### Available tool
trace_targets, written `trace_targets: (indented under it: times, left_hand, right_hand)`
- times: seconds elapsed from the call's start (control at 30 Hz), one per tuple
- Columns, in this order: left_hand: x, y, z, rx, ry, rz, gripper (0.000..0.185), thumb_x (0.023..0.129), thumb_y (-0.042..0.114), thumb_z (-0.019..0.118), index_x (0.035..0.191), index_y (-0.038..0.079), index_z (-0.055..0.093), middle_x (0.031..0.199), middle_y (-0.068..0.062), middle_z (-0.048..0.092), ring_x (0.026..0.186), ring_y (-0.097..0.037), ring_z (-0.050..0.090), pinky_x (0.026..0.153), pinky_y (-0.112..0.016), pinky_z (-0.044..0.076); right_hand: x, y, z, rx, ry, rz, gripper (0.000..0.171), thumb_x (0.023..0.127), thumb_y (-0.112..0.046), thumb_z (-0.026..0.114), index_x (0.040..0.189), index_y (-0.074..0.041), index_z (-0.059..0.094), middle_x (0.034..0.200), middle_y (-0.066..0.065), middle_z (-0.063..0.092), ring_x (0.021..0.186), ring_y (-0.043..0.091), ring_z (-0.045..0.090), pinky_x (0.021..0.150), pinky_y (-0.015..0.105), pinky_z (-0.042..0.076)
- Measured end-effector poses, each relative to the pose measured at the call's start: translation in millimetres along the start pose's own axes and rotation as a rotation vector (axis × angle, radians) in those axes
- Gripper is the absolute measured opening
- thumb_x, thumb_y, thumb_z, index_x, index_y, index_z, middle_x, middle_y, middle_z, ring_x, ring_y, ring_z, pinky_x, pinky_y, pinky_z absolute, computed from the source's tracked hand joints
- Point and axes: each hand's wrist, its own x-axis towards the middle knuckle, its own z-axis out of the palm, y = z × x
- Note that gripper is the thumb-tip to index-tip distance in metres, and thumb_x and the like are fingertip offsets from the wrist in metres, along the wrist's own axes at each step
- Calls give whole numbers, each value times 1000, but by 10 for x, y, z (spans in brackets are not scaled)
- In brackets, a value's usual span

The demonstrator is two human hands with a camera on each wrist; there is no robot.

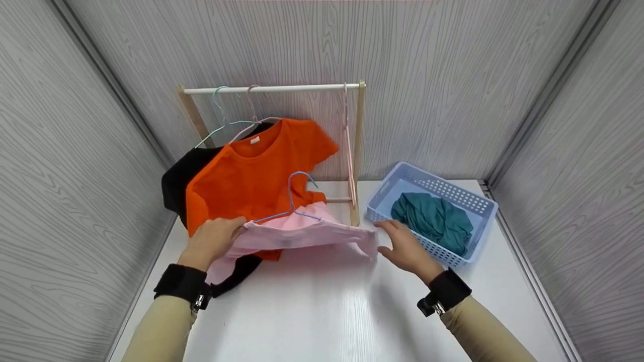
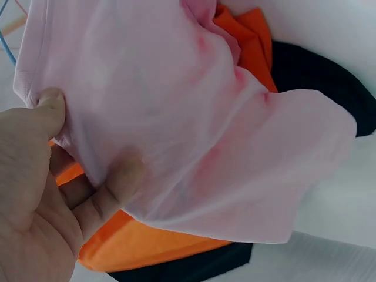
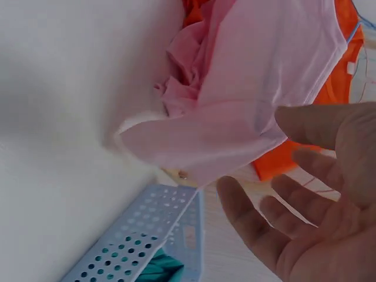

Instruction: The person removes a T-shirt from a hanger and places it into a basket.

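A pink T-shirt [image 1: 302,237] hangs on a blue hanger [image 1: 291,201] between my two hands, low over the white table. My left hand [image 1: 214,242] pinches the shirt near its left shoulder; in the left wrist view the thumb [image 2: 53,108] lies on the cloth with fingers behind it. At the other end, my right hand [image 1: 405,249] is beside the sleeve, fingers spread and holding nothing. The right wrist view shows its fingertips just off the pink cloth [image 3: 235,123]. The hanger's hook stands up in front of an orange T-shirt [image 1: 256,176].
A small rack with a white rail [image 1: 302,88] carries the orange shirt, a black shirt [image 1: 176,186] and a bare pink hanger [image 1: 348,146]. Right of it, a blue perforated basket [image 1: 483,236] holds a crumpled green cloth [image 1: 432,221]. Grey panels [image 1: 427,60] enclose the table [image 1: 312,317].
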Motion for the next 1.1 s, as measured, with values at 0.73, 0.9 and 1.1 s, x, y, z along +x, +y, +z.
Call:
trace_targets:
  times: [0.73,0.9,1.1]
  left_hand:
    - [148,843,-57,-159,-152,134,15,94,34,63,92,19,63,73,2,58,73,-19,55,71,-34,46]
    - [250,1110,-31,-325,-69,159,16,91,26,69,105,18,73,94,2,73,86,-16,67,83,-34,55]
    - [370,1380,68,-453,-82,181,17,95,31,64,102,18,72,88,1,72,78,-14,63,75,-30,53]
  right_hand:
    - [-95,-449,-175,-123,302,7,13,90,-19,70,102,-19,77,98,0,76,88,21,72,78,42,56]
    - [-96,-429,-112,-126,297,-32,9,88,-19,72,95,-17,78,92,-1,77,81,19,72,71,39,56]
    - [-78,-458,-52,-131,324,-82,8,88,-19,72,92,-17,78,89,-2,77,79,16,72,67,37,55]
